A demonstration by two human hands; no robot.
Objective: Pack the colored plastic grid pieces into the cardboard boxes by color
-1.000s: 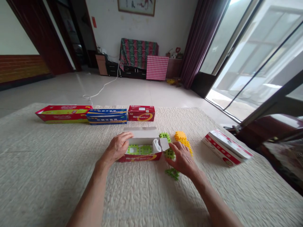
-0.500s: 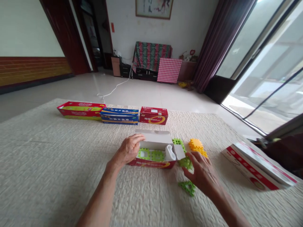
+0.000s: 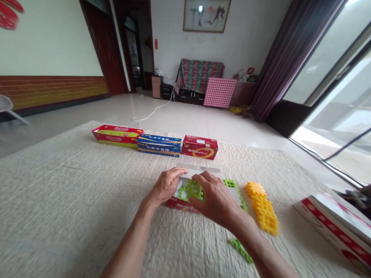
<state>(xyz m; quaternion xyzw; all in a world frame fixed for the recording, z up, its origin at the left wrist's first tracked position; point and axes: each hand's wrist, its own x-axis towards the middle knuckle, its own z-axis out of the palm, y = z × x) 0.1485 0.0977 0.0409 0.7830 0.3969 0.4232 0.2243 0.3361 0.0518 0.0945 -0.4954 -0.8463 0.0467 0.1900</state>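
Observation:
A small red cardboard box (image 3: 176,204) stands open in front of me, its white lid flap (image 3: 199,169) raised at the back. At its left end my left hand (image 3: 166,186) grips the wall with bent fingers. Over the opening, my right hand (image 3: 216,197) has a green lattice building piece (image 3: 195,190) between thumb and fingers. Another green piece (image 3: 182,193) lies inside the box; my right hand covers the box's right part. Beyond that hand lie more green lattice pieces (image 3: 232,184), and a single green piece (image 3: 241,250) rests below my right forearm.
Yellow lattice pieces (image 3: 264,210) lie in a row to the right. Behind the box stand a long red carton (image 3: 117,135), a blue carton (image 3: 159,146) and a closed red box (image 3: 199,146). A white-and-red carton (image 3: 333,227) sits at far right on the cream textured mat (image 3: 87,193).
My right hand has moved left from beside the box to over its opening, with a green piece in it. The view has shifted left; my left hand stays at the box's left end.

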